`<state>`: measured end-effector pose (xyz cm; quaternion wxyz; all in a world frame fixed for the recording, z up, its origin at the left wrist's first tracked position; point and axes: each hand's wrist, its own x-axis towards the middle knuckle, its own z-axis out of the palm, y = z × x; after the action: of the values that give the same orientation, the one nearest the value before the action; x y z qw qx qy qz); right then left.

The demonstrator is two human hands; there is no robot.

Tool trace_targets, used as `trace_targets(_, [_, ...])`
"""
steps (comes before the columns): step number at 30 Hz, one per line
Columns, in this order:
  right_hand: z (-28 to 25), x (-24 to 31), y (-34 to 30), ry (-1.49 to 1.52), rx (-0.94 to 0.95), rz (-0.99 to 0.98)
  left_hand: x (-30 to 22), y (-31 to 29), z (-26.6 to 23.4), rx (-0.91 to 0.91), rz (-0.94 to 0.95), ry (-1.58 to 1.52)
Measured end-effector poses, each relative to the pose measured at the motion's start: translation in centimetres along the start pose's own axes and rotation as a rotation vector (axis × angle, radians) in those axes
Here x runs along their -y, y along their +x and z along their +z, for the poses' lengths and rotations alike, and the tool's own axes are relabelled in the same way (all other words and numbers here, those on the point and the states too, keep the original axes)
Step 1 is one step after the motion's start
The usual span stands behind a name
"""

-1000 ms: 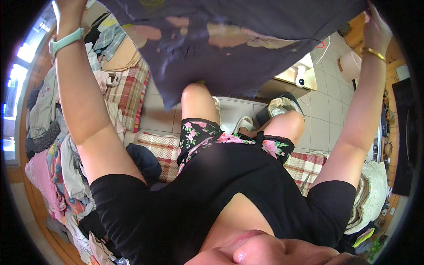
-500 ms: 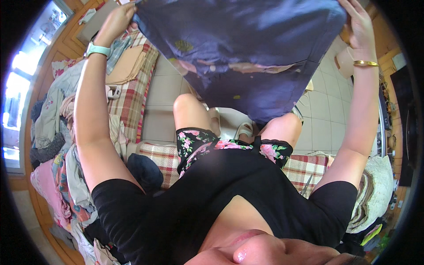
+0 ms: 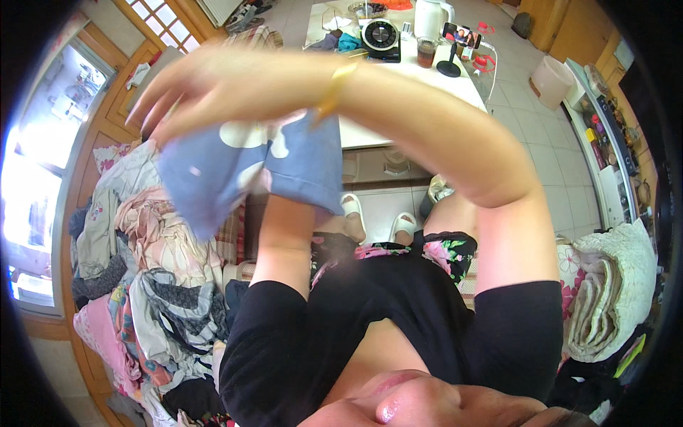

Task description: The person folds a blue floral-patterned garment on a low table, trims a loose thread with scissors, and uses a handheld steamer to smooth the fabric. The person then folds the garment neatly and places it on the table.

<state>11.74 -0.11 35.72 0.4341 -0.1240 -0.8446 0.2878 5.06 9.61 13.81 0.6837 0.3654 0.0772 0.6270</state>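
A blue cloth (image 3: pixel 306 167) with large white shapes hangs in front of me, folded and partly blurred. My left forearm (image 3: pixel 284 231) goes up behind its lower edge, so the cloth and my other arm hide my left hand. Across my body to the left reaches my right arm, with a gold bracelet (image 3: pixel 336 89) at the wrist. My right hand (image 3: pixel 196 99) is over the cloth's upper left part, its fingers smeared by motion. Whether they grip the cloth I cannot tell.
Heaped clothes (image 3: pixel 167 235) lie along my left. Ahead, a white table (image 3: pixel 455 89) bears a round black device (image 3: pixel 380 37), a glass of dark drink (image 3: pixel 426 51), a white jug (image 3: pixel 432 18) and a phone on a stand (image 3: pixel 464 37). A folded cream quilt (image 3: pixel 612 285) is at my right.
The cloth, spread wide between both raised hands before, is now gathered to the left, showing its lighter patterned side. My right arm has swung across leftward. The table has come into view.
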Motion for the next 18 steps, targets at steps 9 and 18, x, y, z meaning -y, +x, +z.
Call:
trace_targets(9, [-13.3, -10.3, -27.7, -0.277, -0.499, 0.957, -5.1, -1.2, -0.7, 0.228, -0.189, 0.07])
trace_targets(18, [-7.5, -12.6, -34.7, 0.583, -0.581, 1.026, -6.5, -2.1, -0.3, 0.342, -0.28, 0.143])
